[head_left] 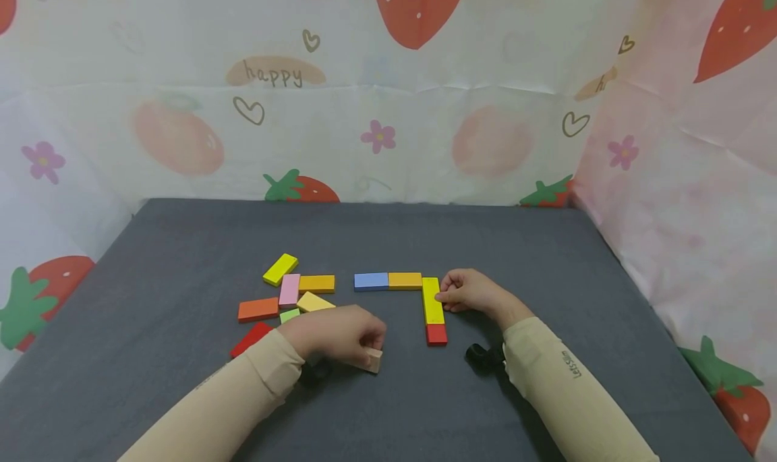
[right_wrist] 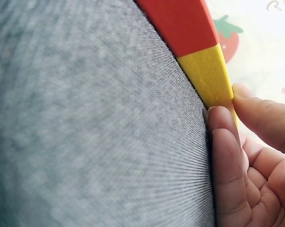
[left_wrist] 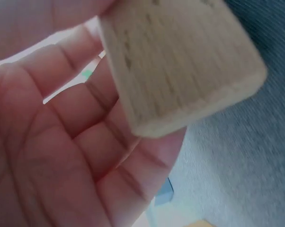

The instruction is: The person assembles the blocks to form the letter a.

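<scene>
My left hand [head_left: 342, 330] pinches a plain wooden block [head_left: 374, 361] low over the dark cloth. In the left wrist view, the bare end of this wooden block [left_wrist: 185, 61] juts out past the curled fingers. At the right, my right hand [head_left: 476, 292] has its fingertips on the long side of a yellow block [head_left: 432, 307]. Seen from the right wrist, one digit lies on top of the yellow block [right_wrist: 209, 73] while other curled fingers press its side. A red block [head_left: 436, 335] meets its near end. From its far end an orange block [head_left: 405, 281] and a blue block [head_left: 371, 282] run leftward.
Left of the row lies a loose group: a yellow block [head_left: 280, 270], a pink block [head_left: 289, 291], an orange-red block [head_left: 258, 309], a red block [head_left: 251, 339] and several others. My left forearm partly covers this group. A patterned curtain [head_left: 376, 165] stands behind the table.
</scene>
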The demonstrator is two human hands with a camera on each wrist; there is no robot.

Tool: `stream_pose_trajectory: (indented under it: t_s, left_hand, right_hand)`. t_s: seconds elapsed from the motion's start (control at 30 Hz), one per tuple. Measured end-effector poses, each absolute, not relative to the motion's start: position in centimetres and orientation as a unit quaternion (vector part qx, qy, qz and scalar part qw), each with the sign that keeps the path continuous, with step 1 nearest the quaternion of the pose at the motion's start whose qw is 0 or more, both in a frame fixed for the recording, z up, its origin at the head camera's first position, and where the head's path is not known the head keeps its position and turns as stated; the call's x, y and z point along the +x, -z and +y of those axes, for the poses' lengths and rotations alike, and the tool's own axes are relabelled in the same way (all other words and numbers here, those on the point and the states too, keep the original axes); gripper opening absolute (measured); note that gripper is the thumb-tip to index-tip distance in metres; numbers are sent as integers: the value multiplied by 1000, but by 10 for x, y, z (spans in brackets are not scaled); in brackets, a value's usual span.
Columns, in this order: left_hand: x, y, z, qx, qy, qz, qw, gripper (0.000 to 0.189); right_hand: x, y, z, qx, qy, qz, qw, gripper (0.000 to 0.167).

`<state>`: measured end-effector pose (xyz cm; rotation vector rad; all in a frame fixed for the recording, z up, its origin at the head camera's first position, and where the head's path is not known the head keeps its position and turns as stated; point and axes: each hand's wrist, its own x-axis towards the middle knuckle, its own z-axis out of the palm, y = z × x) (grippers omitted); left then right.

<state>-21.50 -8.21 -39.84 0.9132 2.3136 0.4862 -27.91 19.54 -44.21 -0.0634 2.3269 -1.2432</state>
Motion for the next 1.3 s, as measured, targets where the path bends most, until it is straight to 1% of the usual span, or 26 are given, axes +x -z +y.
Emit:
stream_pose_trajectory:
  t_s: [0.37, 0.6, 0.77, 1.03, 1.3]
  left_hand:
    - [-217, 398, -59, 349, -276, 855, 267, 13]
    - [-216, 405, -39, 303, -338, 851, 265, 15]
    - [-214, 414, -27, 289, -371, 845, 256, 14]
    - [-209, 426, -13, 220, -434, 832, 265, 15]
    - [-204, 430, -5, 172, -468, 823, 273, 16]
  right_hand:
    - [-279, 442, 195, -21, 461, 852, 247, 15]
    - [-279, 442, 196, -41, 465, 849, 247, 17]
    - [-278, 442, 196, -43, 467, 848, 246, 16]
    - [-278, 443, 195, -35, 465, 851, 242, 16]
    - [-279, 446, 196, -32, 462, 855, 235, 17]
